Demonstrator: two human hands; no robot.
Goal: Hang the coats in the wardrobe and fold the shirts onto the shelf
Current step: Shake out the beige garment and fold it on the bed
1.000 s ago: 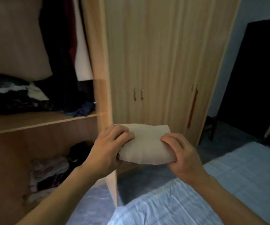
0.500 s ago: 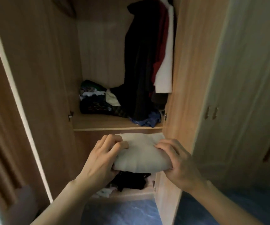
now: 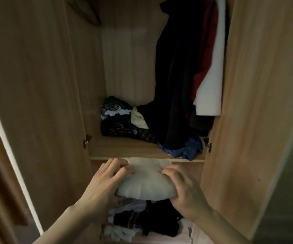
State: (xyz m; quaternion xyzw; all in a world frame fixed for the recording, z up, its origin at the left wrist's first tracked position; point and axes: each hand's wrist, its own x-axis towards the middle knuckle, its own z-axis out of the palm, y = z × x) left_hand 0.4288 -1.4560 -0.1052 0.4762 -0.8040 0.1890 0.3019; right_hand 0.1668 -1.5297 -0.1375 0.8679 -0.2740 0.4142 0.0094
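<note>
Now folded shirt gripped between left hand, right hand.

I see the folded shirt at lower centre as plain cream. The wardrobe is light wood-grain. At upper right hang a black coat, a dark red garment and a white garment. Below them lies a blue speckled cloth.

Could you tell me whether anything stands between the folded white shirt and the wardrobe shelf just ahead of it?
Nothing visible does: the folded shirt, held in the left hand and right hand, is at the front edge of the shelf with bare wood ahead. A blue garment and dark coat fill the right side only.
</note>
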